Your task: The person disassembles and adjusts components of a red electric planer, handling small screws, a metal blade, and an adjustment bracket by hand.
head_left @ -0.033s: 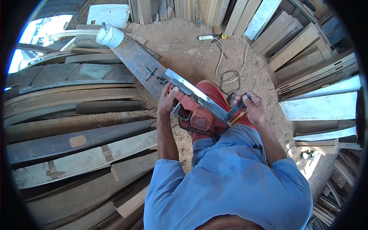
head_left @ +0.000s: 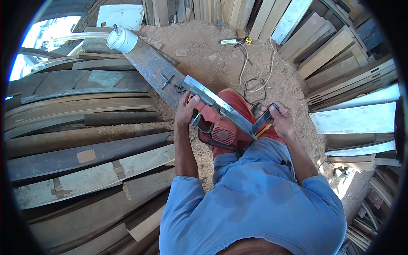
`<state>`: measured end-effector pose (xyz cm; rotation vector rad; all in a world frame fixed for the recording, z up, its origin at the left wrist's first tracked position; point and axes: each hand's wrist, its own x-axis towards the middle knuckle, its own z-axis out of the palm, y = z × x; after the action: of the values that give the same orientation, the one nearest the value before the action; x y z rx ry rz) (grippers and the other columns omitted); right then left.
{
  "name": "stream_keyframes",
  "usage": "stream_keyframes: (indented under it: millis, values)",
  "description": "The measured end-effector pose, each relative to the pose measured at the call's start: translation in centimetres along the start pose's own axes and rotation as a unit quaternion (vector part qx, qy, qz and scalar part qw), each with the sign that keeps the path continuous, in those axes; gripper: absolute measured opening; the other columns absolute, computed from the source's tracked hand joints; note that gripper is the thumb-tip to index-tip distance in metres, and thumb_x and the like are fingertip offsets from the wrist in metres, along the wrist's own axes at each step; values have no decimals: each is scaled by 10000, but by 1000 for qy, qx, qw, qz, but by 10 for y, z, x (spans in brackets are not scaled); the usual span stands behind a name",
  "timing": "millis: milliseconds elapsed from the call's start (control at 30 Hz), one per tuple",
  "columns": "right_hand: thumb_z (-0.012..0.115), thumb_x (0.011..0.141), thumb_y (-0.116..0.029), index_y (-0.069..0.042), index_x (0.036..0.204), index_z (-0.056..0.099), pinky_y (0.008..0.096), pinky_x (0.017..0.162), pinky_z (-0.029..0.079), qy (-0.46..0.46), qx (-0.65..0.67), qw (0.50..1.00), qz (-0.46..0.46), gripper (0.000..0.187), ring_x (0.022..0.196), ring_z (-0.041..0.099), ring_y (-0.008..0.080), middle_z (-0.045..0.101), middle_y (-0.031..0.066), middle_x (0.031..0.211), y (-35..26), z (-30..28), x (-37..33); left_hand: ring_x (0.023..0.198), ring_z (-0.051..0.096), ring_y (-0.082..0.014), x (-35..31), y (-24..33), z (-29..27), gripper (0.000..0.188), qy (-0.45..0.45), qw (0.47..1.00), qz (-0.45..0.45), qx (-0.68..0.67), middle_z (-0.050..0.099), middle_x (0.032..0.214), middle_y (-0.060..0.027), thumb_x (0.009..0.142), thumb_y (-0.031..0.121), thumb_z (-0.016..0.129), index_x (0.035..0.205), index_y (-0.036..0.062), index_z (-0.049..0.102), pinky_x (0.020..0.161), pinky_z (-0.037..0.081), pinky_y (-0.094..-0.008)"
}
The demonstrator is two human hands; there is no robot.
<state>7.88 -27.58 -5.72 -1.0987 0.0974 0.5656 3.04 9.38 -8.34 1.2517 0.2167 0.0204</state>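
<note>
A red electric hand planer (head_left: 223,135) lies across my lap, its long metal sole (head_left: 219,103) turned to the right and slanting from upper left to lower right. At its far end my left hand (head_left: 187,108) is closed round the red body, thumb on top. My right hand (head_left: 281,119) pinches a dark rectangular bar (head_left: 262,120) whose lower end meets the near end of the sole; I cannot make out its exact kind. Just below the bar shows a narrow yellow strip (head_left: 263,131). Beyond my left hand, small dark parts (head_left: 179,89) and a cross-shaped metal tool (head_left: 166,80) rest on a plank.
The worn plank (head_left: 146,63) carries a white bucket (head_left: 122,39) at its far end. Stacked boards (head_left: 85,140) fill the left side; more boards (head_left: 316,36) stand at the right. A pale cord (head_left: 243,70) and a yellow tape measure (head_left: 248,40) lie on the dusty ground.
</note>
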Motion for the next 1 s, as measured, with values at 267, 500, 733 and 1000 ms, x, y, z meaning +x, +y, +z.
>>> stream_keyframes:
  millis: [267,500,733,1000]
  values:
    - [533,1053,-144,-39,1165,620,332,780,632,11,-1,1000,6,176,920,726,195,713,94,1026,5,-6,-2,1119,592,-167,5,4,4,572,8,997,7,77,641,1216,-69,923,382,705,1323,-4,570,998,454,-329]
    - [546,1049,-156,-37,1133,621,332,785,631,9,6,1000,-4,164,908,722,188,711,100,1032,2,-5,-1,1091,583,-146,4,7,8,545,16,998,-3,55,645,1181,-51,917,358,725,1286,-19,588,993,443,-316]
    - [610,1004,-138,-41,992,632,346,774,547,-47,-148,973,-169,100,770,601,147,625,28,849,-63,45,-20,952,571,-112,24,-3,0,513,54,984,-68,153,644,1050,-17,948,446,674,1185,-9,637,864,468,-285]
    - [705,872,-253,76,1145,579,429,795,572,-221,-706,670,-66,445,928,699,360,681,237,1053,-39,134,-58,654,572,-113,76,6,51,565,45,940,-157,301,629,717,-14,899,579,671,914,17,719,617,451,-282]
